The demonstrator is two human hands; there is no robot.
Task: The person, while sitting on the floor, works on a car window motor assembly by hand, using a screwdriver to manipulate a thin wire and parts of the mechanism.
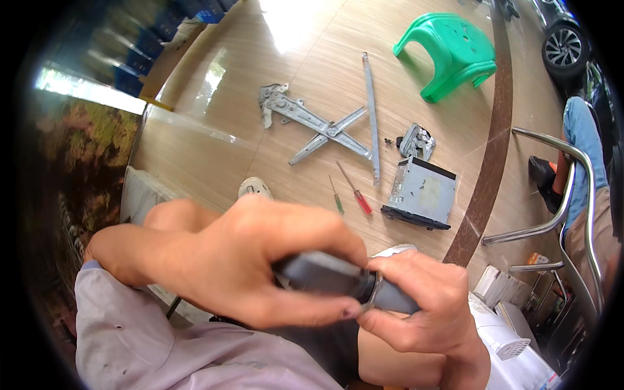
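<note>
Close in front of me, both hands are closed around a dark grey, rounded elongated plastic piece (325, 274) with a ring-like joint near its middle. My left hand (250, 257) wraps the left part, its thumb lying along the lower side by the joint. At the other end, my right hand (426, 302) pinches the piece between thumb and fingers. Motion smears the left hand and the piece, so its exact kind cannot be made out. Beyond the hands, a green-handled screwdriver (338, 203) and a red-handled screwdriver (362, 200) lie on the floor.
A scissor-type metal window regulator (318, 123) lies on the tiled floor beside a metal strip (372, 117). Nearby are a box-shaped car stereo unit (422, 192) and a small metal mechanism (417, 142). A green plastic stool (448, 52) stands farther off; a seated person's leg (582, 140) and metal chair (588, 195) are right.
</note>
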